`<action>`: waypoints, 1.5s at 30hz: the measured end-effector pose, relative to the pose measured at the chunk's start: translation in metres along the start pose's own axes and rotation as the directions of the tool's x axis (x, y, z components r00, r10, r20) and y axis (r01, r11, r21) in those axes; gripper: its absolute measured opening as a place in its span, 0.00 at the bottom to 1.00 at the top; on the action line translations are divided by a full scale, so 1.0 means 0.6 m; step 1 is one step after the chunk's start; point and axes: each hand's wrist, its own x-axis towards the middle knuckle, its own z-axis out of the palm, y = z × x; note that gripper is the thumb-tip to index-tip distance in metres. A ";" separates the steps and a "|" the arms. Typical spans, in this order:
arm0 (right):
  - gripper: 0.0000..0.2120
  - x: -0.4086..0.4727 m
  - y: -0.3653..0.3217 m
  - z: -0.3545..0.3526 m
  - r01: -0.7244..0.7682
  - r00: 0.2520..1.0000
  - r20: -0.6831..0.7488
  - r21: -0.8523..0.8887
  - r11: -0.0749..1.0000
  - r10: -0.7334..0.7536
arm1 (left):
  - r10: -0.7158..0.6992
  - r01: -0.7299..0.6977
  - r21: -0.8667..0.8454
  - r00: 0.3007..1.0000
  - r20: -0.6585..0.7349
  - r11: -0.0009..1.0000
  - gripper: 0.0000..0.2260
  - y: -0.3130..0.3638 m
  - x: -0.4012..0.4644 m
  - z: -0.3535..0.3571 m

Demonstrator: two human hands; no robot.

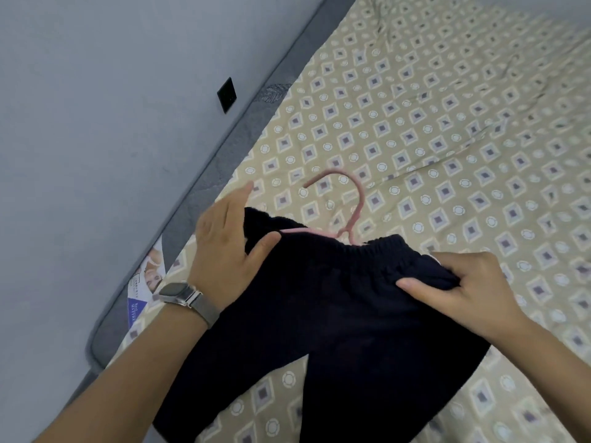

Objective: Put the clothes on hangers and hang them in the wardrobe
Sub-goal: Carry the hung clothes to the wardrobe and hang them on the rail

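Observation:
A pair of black shorts (335, 314) with an elastic waistband lies flat on the bed. A pink hanger (353, 199) is tucked into the waistband; only its hook and a bit of one arm show, the rest is hidden inside the cloth. My left hand (224, 244), with a watch on the wrist, rests on the left end of the waistband, fingers extended, thumb on the fabric by the hanger arm. At the waistband's right end, my right hand (460, 289) pinches the fabric.
The bed carries a beige sheet (447, 123) patterned with squares and circles. A grey mattress edge (224, 155) runs along the pale wall on the left, which bears a black switch plate (226, 94). A printed label (144, 292) shows on the mattress side.

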 end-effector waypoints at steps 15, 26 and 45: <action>0.08 -0.093 -0.188 -0.099 0.160 0.975 0.162 -0.023 0.987 -0.154 | -0.448 0.394 -0.300 0.884 -0.137 0.869 0.12 0.176 -0.219 -0.261; 0.31 -0.238 -0.438 -0.077 0.481 0.799 0.381 0.058 0.875 -0.465 | -0.772 0.647 -0.422 0.549 -0.319 0.635 0.24 0.263 -0.505 -0.496; 0.25 -0.698 -0.809 -0.085 0.743 0.211 0.543 0.452 0.494 -0.813 | -0.668 0.731 -0.480 -0.044 -0.742 0.485 0.20 0.597 -1.134 -0.719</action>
